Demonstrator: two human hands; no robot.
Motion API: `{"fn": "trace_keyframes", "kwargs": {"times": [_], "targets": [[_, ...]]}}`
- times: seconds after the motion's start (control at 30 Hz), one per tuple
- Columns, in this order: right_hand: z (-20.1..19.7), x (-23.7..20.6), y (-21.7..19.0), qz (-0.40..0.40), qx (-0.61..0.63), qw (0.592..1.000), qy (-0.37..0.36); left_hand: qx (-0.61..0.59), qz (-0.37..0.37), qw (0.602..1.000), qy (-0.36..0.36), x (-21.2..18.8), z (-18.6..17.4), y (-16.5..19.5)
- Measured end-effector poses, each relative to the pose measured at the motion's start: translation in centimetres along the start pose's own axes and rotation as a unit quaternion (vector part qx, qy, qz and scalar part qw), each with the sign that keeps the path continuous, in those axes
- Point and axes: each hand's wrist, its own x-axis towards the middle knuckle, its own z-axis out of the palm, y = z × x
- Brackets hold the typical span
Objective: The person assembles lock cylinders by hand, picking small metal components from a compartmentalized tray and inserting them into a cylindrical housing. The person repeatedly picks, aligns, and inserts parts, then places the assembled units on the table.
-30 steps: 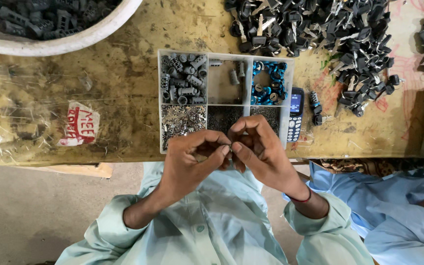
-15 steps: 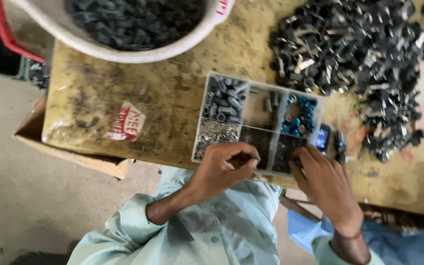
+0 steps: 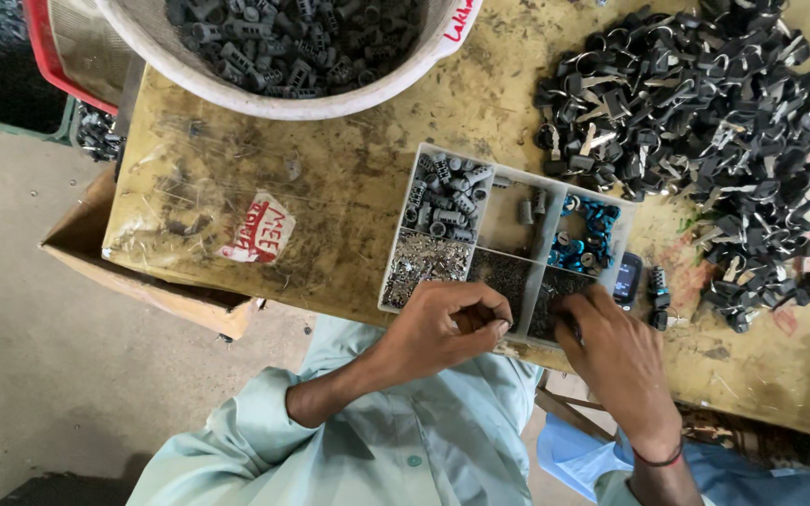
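A: Left hand (image 3: pixel 447 328) fingers curled, pinching something small I can't make out; right hand (image 3: pixel 616 351) fingertips dipping into the parts tray's (image 3: pixel 403 290) dark near-right compartment.

B: Progress?

A: Looks mid-run: key heap (image 3: pixel 696 122) and tub of grey barrels (image 3: pixel 283 42) remain large.

Soft even daylight, faint shadows, sharp, slight edge distortion

Left of tray: bare tabletop (image 3: pixel 330 187) around a red-marked label (image 3: pixel 257 230), open for passage.
Far left: big white tub (image 3: pixel 264 89) blocks.
Far right: heap of black keys (image 3: pixel 705 122) blocks.
Right of tray (image 3: pixel 508 183): phone (image 3: pixel 626 278) close beside it.
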Motion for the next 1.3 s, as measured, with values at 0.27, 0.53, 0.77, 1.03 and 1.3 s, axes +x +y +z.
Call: {"fn": "trace_keyframes", "kwargs": {"times": [0.27, 0.53, 0.77, 1.03, 1.3], "targets": [[0.8, -0.6, 1.4, 0.014, 0.163, 0.984, 0.072, 0.004, -0.02, 1.0, 0.001, 0.1, 0.1, 1.0], [1.5, -2.0, -2.6, -0.068, 0.542, 0.82, 0.17, -0.126, -0.069, 0.989, 0.04, -0.1, 2.2, 0.3], [2.6, -2.8, -4.7, -0.044, 0.365, 0.911, 0.186, -0.276, -0.084, 0.958, 0.01, -1.0, 1.4, -0.8], [2.9, -3.1, -4.8, -0.013, 0.52, 0.846, 0.122, -0.185, -0.049, 0.981, 0.033, -1.5, 1.5, 0.9], [3.2, -2.4, -2.7, -0.233, 0.371, 0.883, 0.168, -0.075, -0.056, 0.995, -0.026, -1.4, -0.3, 1.3]]}}
